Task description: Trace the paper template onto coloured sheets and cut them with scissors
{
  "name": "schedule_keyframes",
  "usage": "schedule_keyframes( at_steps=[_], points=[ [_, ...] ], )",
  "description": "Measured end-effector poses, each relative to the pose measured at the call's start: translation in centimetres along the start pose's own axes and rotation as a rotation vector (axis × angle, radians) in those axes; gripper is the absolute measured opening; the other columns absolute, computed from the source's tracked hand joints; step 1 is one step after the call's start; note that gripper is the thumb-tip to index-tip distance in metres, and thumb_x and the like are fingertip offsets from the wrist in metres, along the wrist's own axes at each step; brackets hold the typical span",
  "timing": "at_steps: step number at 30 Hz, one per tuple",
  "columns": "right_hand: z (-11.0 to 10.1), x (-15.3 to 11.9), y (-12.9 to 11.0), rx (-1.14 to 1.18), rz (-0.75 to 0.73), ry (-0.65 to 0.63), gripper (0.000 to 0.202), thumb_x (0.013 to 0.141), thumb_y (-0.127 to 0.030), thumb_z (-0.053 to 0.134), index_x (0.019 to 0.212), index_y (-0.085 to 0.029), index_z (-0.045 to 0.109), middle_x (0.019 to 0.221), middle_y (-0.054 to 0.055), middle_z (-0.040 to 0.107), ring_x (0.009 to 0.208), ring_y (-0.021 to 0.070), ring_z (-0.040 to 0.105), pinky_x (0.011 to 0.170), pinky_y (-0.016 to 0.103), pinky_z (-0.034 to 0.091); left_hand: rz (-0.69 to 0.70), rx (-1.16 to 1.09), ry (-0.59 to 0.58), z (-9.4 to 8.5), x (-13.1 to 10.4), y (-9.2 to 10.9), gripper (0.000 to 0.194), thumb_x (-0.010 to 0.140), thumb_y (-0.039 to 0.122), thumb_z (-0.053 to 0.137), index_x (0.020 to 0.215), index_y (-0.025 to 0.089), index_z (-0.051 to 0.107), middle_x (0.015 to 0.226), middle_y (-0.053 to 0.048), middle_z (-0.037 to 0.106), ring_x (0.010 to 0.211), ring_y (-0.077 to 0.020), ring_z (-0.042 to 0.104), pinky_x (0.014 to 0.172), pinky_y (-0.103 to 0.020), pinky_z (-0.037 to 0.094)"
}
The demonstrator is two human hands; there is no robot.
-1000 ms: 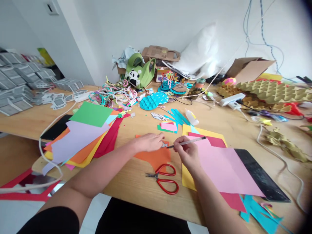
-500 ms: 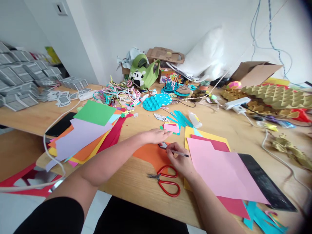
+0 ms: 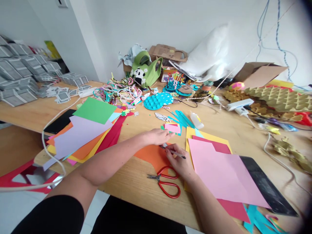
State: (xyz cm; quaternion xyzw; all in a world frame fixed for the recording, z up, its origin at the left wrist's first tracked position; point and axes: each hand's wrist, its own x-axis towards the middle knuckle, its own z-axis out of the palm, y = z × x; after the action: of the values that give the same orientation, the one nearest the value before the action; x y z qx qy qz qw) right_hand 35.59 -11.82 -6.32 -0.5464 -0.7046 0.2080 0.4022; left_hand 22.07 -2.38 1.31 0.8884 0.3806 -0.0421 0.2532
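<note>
My right hand (image 3: 179, 160) is closed around a pen (image 3: 177, 154), its tip end over the top of an orange paper sheet (image 3: 152, 155). Just beyond it, my left hand (image 3: 159, 136) lies flat with fingers stretched out, at the sheet's upper edge. A small grey piece shows partly between the two hands; its kind is unclear. Scissors with red handles (image 3: 169, 190) rest below my right hand, blades pointing left. Small pink paper pieces (image 3: 172, 127) lie in a pile beyond my left fingers.
Coloured paper sheets (image 3: 95, 110) are heaped at the left, and a pink sheet (image 3: 219, 172) tops another stack at the right, over a black tablet (image 3: 265, 185). A glue bottle (image 3: 197, 120), blue paper strips (image 3: 182, 117) and pipe cleaners (image 3: 117, 91) lie farther back. A white cable runs along the left.
My right hand and the pen have shifted slightly, with the pen tilted a little differently. My left hand stays at the sheet's upper edge. The camera view has turned slightly.
</note>
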Motion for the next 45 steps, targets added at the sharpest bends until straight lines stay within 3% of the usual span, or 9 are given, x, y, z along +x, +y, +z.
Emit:
schedule_keyframes(
  at_steps=[4, 12, 16, 24, 27, 30, 40, 45],
  points=[
    [0.1, 0.1, 0.0, 0.001, 0.008, -0.003, 0.008, 0.086, -0.026, 0.052, 0.081, -0.021, 0.055, 0.073, 0.003, 0.065, 0.062, 0.0152, 0.058, 0.059, 0.028, 0.045, 0.01, -0.013, -0.007, 0.0, -0.2, 0.1, 0.045, 0.099, 0.038, 0.02, 0.113, 0.015, 0.056, 0.099, -0.011, 0.068, 0.088, -0.0205, 0.066, 0.081, -0.03, 0.046],
    [0.1, 0.0, 0.3, -0.01, -0.002, 0.0, 0.006, 0.085, -0.024, 0.053, 0.082, -0.02, 0.056, 0.075, 0.003, 0.066, 0.065, 0.0155, 0.061, 0.061, 0.027, 0.047, 0.024, 0.046, -0.006, 0.2, 0.0, -0.2, 0.04, 0.098, 0.036, 0.024, 0.116, 0.016, 0.055, 0.095, -0.011, 0.068, 0.091, -0.0241, 0.066, 0.081, -0.033, 0.046],
    [0.1, 0.0, 0.3, -0.011, -0.007, 0.0, 0.005, 0.085, -0.024, 0.053, 0.083, -0.021, 0.056, 0.076, 0.003, 0.066, 0.066, 0.0159, 0.061, 0.062, 0.028, 0.048, 0.035, 0.053, 0.005, 0.2, -0.1, -0.1, 0.04, 0.098, 0.036, 0.024, 0.115, 0.018, 0.056, 0.103, -0.011, 0.067, 0.098, -0.0248, 0.064, 0.084, -0.034, 0.046],
    [0.2, 0.1, 0.1, -0.01, -0.006, -0.001, 0.005, 0.085, -0.024, 0.052, 0.082, -0.022, 0.056, 0.077, 0.003, 0.067, 0.067, 0.0169, 0.062, 0.062, 0.029, 0.049, -0.006, 0.0, 0.012, -0.2, -0.4, 0.4, 0.051, 0.098, 0.044, 0.018, 0.11, 0.014, 0.058, 0.105, -0.013, 0.067, 0.102, -0.0251, 0.062, 0.087, -0.033, 0.045],
    [0.2, 0.1, 0.1, -0.017, -0.012, -0.001, 0.005, 0.085, -0.024, 0.052, 0.081, -0.022, 0.055, 0.076, 0.003, 0.067, 0.066, 0.0169, 0.062, 0.062, 0.029, 0.048, -0.022, -0.012, 0.011, -0.3, -0.5, 0.5, 0.052, 0.098, 0.045, 0.018, 0.11, 0.014, 0.058, 0.097, -0.012, 0.069, 0.098, -0.0249, 0.064, 0.085, -0.033, 0.045],
    [0.2, 0.1, 0.1, -0.018, -0.017, -0.002, 0.005, 0.085, -0.024, 0.052, 0.081, -0.022, 0.054, 0.075, 0.003, 0.066, 0.065, 0.0163, 0.061, 0.06, 0.028, 0.047, -0.021, -0.007, 0.008, -0.2, -0.6, 0.5, 0.049, 0.098, 0.043, 0.02, 0.111, 0.014, 0.057, 0.091, -0.011, 0.069, 0.097, -0.0255, 0.064, 0.084, -0.034, 0.046],
    [-0.1, 0.1, 0.0, -0.058, 0.005, -0.005, 0.008, 0.084, -0.024, 0.051, 0.076, -0.022, 0.051, 0.067, 0.0, 0.062, 0.058, 0.0142, 0.057, 0.055, 0.025, 0.043, 0.056, 0.148, 0.033, 0.7, -0.1, -0.3, 0.035, 0.097, 0.033, 0.028, 0.108, 0.017, 0.057, 0.108, -0.012, 0.066, 0.1, -0.0264, 0.063, 0.081, -0.034, 0.046],
    [-0.3, 0.1, 0.0, -0.066, 0.033, -0.014, 0.008, 0.084, -0.024, 0.05, 0.076, -0.022, 0.05, 0.065, -0.001, 0.06, 0.054, 0.0131, 0.055, 0.053, 0.025, 0.042, 0.009, 0.188, 0.055, 1.0, -0.2, -0.6, 0.025, 0.089, 0.023, 0.042, 0.108, 0.013, 0.056, 0.096, -0.014, 0.069, 0.09, -0.0261, 0.066, 0.073, -0.031, 0.048]
  ],
)
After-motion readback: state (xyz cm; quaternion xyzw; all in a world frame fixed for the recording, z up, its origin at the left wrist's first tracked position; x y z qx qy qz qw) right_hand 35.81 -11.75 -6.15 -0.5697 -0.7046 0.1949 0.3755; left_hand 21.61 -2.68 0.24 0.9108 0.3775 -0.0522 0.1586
